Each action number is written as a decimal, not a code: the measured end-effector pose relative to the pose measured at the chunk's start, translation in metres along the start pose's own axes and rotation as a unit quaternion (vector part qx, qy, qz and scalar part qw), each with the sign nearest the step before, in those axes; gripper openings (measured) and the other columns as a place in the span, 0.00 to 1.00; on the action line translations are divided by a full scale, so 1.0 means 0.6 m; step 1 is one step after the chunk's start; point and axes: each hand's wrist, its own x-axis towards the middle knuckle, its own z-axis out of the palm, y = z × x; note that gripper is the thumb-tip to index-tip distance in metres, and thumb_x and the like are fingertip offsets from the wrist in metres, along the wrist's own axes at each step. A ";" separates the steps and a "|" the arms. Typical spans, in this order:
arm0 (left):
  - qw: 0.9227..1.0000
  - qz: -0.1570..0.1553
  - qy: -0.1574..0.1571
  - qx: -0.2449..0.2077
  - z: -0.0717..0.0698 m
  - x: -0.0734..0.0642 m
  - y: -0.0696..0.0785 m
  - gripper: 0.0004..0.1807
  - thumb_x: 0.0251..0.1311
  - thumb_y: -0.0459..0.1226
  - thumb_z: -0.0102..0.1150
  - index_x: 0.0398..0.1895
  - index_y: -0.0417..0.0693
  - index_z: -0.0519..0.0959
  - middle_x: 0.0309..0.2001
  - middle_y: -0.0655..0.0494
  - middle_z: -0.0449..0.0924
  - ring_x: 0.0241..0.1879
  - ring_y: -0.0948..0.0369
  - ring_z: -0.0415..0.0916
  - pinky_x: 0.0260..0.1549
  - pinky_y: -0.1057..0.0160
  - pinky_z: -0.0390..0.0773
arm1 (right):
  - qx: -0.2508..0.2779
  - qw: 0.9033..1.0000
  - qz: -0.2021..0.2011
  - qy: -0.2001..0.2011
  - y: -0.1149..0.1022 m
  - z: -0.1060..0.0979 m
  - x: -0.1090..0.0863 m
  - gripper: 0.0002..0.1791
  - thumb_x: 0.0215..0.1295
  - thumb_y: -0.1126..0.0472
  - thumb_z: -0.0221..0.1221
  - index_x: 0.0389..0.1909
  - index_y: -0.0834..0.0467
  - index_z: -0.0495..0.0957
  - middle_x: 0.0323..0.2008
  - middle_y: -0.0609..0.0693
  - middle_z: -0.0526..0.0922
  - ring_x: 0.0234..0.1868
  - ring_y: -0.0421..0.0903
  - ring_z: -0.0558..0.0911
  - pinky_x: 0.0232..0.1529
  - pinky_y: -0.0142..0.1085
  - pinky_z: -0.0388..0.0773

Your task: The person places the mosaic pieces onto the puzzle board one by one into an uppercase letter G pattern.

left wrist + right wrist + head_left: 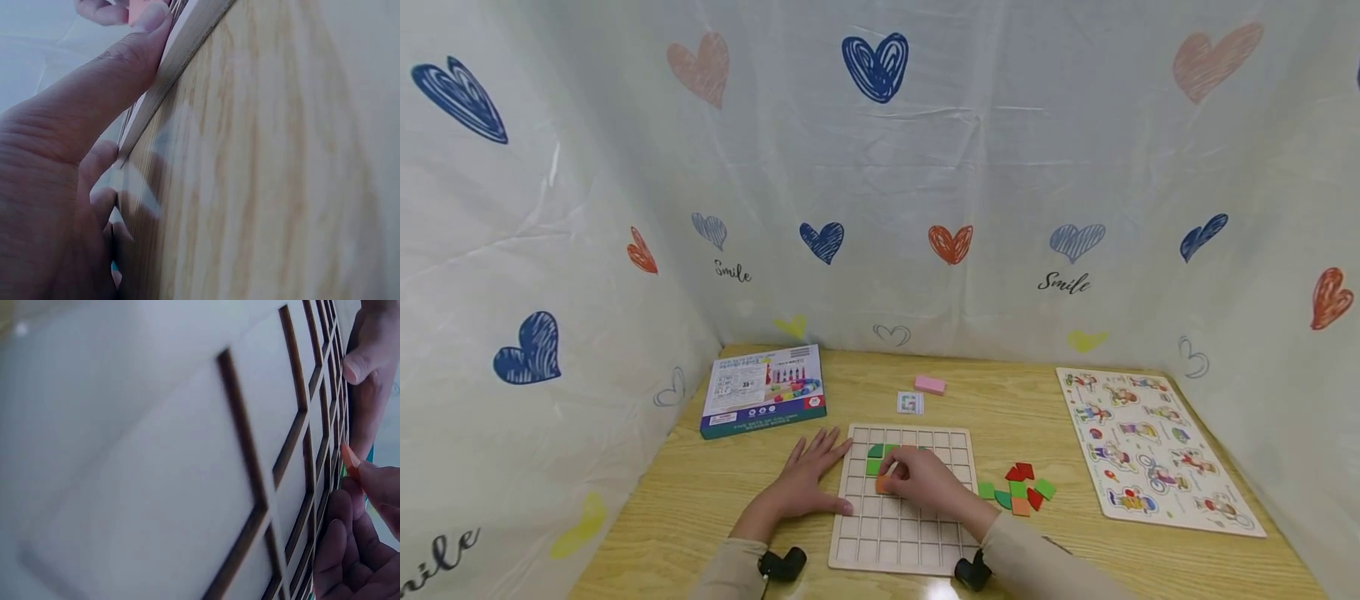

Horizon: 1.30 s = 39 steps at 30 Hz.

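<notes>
Closest thing is a pale wooden-looking grid board (887, 552), stiff, with brown-sided square cells; the left hand (805, 479) lies loose, fingers spread, thumb on its edge. Just past its near rows, the right hand (925, 479) pinches an orange square tile (881, 485) between thumb and fingers, over the grid beside a green square tile (874, 467); can't tell if it's seated. I'd guess it's light, rigid, a bit slick, and not very fragile, so grab opposite edges and keep fingertips off the underside. Red triangular tiles (1024, 472) lie flat off to the right. Further back: a small printed card (910, 403), then a pink block (929, 384), then a creased, heart-print curtain (880, 167).
</notes>
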 end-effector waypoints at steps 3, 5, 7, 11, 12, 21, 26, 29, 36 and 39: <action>1.000 0.004 0.001 -0.001 0.000 0.000 -0.001 0.58 0.49 0.63 0.72 0.81 0.52 0.58 0.82 0.43 0.44 0.80 0.41 0.34 0.74 0.35 0.30 | -0.007 1.000 0.011 -0.001 -0.007 0.011 0.007 0.04 0.68 0.64 0.63 0.39 0.51 0.83 0.23 0.37 0.79 0.21 0.33 0.74 0.25 0.29 0.73; 1.000 0.006 0.000 -0.002 0.000 0.000 -0.001 0.58 0.50 0.63 0.72 0.81 0.52 0.58 0.82 0.43 0.44 0.80 0.41 0.34 0.74 0.35 0.30 | -0.013 1.000 0.011 0.003 -0.010 0.017 0.010 0.04 0.67 0.64 0.63 0.38 0.51 0.83 0.23 0.37 0.79 0.20 0.33 0.74 0.24 0.29 0.73; 1.000 0.006 0.001 0.001 0.001 0.001 -0.002 0.58 0.50 0.64 0.72 0.81 0.52 0.58 0.82 0.44 0.44 0.80 0.41 0.34 0.74 0.36 0.30 | -0.020 1.000 0.009 0.006 -0.014 0.020 0.012 0.04 0.67 0.64 0.64 0.38 0.51 0.83 0.22 0.37 0.79 0.20 0.33 0.74 0.24 0.28 0.74; 1.000 0.004 0.002 0.006 0.001 0.002 -0.004 0.58 0.50 0.64 0.71 0.81 0.54 0.58 0.82 0.46 0.44 0.80 0.43 0.34 0.75 0.37 0.30 | -0.034 0.999 0.007 0.004 -0.017 0.023 0.015 0.03 0.67 0.63 0.65 0.39 0.52 0.83 0.22 0.36 0.78 0.20 0.32 0.74 0.24 0.28 0.73; 1.000 0.004 0.001 0.007 0.001 0.002 -0.005 0.58 0.50 0.65 0.71 0.81 0.54 0.58 0.82 0.46 0.44 0.80 0.43 0.34 0.75 0.37 0.30 | -0.041 0.999 0.005 0.003 -0.017 0.024 0.015 0.04 0.66 0.63 0.65 0.40 0.52 0.83 0.22 0.36 0.78 0.21 0.32 0.74 0.24 0.28 0.73; 1.000 0.008 0.003 0.002 -0.001 0.003 0.000 0.58 0.49 0.63 0.73 0.80 0.52 0.59 0.82 0.44 0.44 0.80 0.42 0.35 0.75 0.37 0.30 | -0.057 0.998 -0.015 -0.007 -0.011 0.021 0.011 0.10 0.65 0.65 0.64 0.45 0.52 0.87 0.25 0.36 0.78 0.25 0.32 0.73 0.28 0.28 0.73; 1.000 0.006 0.001 0.003 0.000 0.002 0.003 0.58 0.49 0.62 0.73 0.81 0.51 0.58 0.82 0.44 0.44 0.80 0.42 0.35 0.75 0.36 0.31 | -0.033 0.999 -0.018 0.000 -0.004 0.009 -0.006 0.11 0.66 0.66 0.62 0.46 0.53 0.87 0.28 0.36 0.79 0.28 0.32 0.74 0.31 0.29 0.74; 1.000 -0.001 -0.002 0.004 -0.001 0.002 0.005 0.58 0.49 0.63 0.73 0.81 0.53 0.58 0.82 0.45 0.44 0.80 0.43 0.34 0.75 0.38 0.30 | -0.030 0.999 -0.010 0.009 0.005 -0.003 -0.020 0.10 0.66 0.66 0.62 0.45 0.52 0.87 0.28 0.36 0.78 0.28 0.33 0.74 0.31 0.30 0.74; 1.000 -0.005 -0.004 0.002 -0.001 0.001 0.005 0.59 0.48 0.63 0.73 0.81 0.54 0.57 0.82 0.45 0.43 0.80 0.43 0.33 0.75 0.37 0.30 | -0.039 0.998 0.018 0.049 0.042 -0.043 -0.061 0.08 0.68 0.66 0.63 0.44 0.53 0.86 0.28 0.37 0.76 0.29 0.35 0.73 0.31 0.30 0.74; 1.000 -0.007 -0.004 0.004 -0.001 0.001 0.002 0.59 0.48 0.64 0.73 0.81 0.54 0.57 0.82 0.46 0.43 0.81 0.43 0.33 0.75 0.38 0.30 | -0.039 0.996 0.040 0.065 0.054 -0.063 -0.080 0.07 0.68 0.66 0.64 0.44 0.54 0.85 0.29 0.38 0.76 0.30 0.36 0.73 0.32 0.31 0.74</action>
